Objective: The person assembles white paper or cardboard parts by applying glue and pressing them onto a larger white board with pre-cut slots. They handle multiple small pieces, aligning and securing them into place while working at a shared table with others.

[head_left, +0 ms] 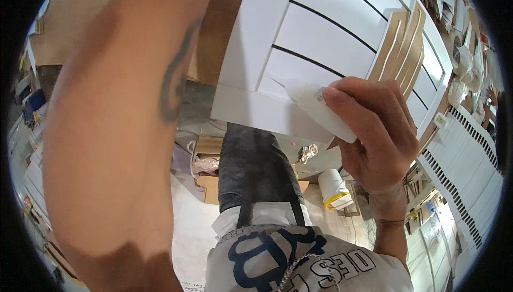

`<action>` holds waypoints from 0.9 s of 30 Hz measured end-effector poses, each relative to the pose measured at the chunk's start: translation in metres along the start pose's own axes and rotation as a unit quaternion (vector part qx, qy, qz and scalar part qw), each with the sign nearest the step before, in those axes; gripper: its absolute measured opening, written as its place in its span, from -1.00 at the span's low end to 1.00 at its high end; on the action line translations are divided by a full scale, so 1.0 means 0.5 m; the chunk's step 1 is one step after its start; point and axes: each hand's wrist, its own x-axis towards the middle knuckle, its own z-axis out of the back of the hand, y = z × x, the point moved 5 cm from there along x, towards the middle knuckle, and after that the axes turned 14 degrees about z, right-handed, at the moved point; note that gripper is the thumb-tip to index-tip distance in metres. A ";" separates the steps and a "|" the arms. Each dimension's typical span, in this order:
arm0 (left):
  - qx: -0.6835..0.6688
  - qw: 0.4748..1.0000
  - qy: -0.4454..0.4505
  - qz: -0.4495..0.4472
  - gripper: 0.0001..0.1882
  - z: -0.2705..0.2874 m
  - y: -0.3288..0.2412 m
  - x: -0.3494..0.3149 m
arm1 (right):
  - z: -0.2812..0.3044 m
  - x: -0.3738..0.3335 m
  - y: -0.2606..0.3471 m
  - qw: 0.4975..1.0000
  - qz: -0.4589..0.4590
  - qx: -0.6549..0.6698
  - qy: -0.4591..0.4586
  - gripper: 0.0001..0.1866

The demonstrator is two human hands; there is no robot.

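Observation:
My right hand (374, 131) is closed on a thin, whitish, slightly see-through piece (315, 107) that tapers to a point; its exact kind does not show. The piece is over the near edge of a large white panel (251, 51) with dark grooves, looking like a door. Several brown strips with white edges (398, 46) lie across the panel beyond that hand. My left forearm (117, 131), with a dark mark on it, fills the left side and reaches up past the top edge. The left hand itself is out of the picture.
White slatted panels (459, 169) stand at the right. On the floor by my legs are a white bucket (334, 185) with a yellow edge, crumpled paper (308, 153) and a cardboard box (209, 187). Clutter of boards and plastic fills the far right.

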 end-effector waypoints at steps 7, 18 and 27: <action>0.006 0.999 -0.037 0.006 -0.53 -0.002 0.012 -0.006 | 0.008 -0.005 -0.016 0.999 -0.025 0.042 -0.003 -0.62; 0.040 0.998 0.043 -0.030 -0.57 -0.028 0.016 -0.005 | 0.054 -0.057 -0.069 0.922 -0.264 0.276 -0.063 -0.71; 0.002 0.996 0.085 0.021 -0.49 0.002 -0.029 -0.014 | 0.127 -0.281 -0.090 0.667 -0.396 0.537 -0.332 -0.72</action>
